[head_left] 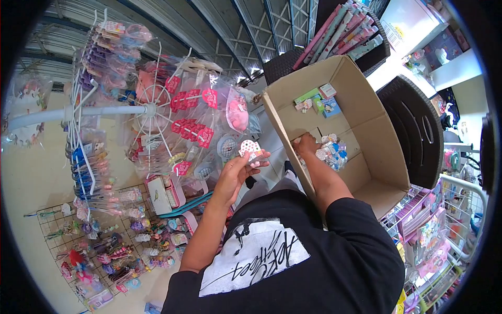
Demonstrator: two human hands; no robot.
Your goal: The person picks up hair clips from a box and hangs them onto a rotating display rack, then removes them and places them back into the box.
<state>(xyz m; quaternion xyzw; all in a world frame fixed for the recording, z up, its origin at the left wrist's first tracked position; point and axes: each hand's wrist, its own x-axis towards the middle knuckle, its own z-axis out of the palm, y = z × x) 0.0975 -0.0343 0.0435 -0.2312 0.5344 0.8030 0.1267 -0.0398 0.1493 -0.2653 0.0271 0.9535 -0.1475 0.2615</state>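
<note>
In my left hand (pixel 236 175) is a small packet with a white, dotted card (pixel 250 149) and pinkish pieces under it. The thumb and fingers are closed around its lower part. My right hand (pixel 307 144) reaches down inside a large open cardboard box (pixel 374 133), close to its left wall. Its fingers look curled, and what they hold, if anything, is hidden. Beside the right wrist lies a pile of small blue-and-white packets (pixel 333 154). Farther back in the box are several small boxes, among them a blue one (pixel 331 106) and a green one (pixel 307 94).
To the left stands a rotating display rack (pixel 150 109) hung with bagged accessories and pink-carded packets (pixel 191 99). A wire grid (pixel 94 246) holds more small goods. Rolled paper (pixel 340 31) lies behind the box. A dark woven chair (pixel 410 131) and a white wire shelf (pixel 452 209) stand right.
</note>
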